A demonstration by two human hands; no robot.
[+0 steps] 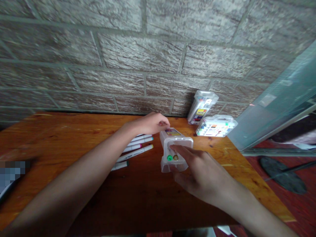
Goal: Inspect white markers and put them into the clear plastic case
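Note:
A clear plastic marker case (164, 140) lies on its side on the wooden table, its mouth facing me. Inside it, a green-ended marker (170, 158) and an olive-ended marker (175, 157) lie side by side. My left hand (155, 123) is closed with curled fingers at the far end of the case, fingertips against it. At the mouth, my right hand (197, 168) reaches in with its index finger stretched over the markers, thumb apart below the lip. Several white markers (135, 153) with coloured ends lie left of the case, partly behind my left forearm.
Against the brick wall stands a tall clear case (201, 108) of markers. A wider clear case (217, 126) with a handle is beside it, near the table's right edge (256, 174). A pixelated object (11, 176) is at far left. A dark round base (282, 174) rests on the red floor.

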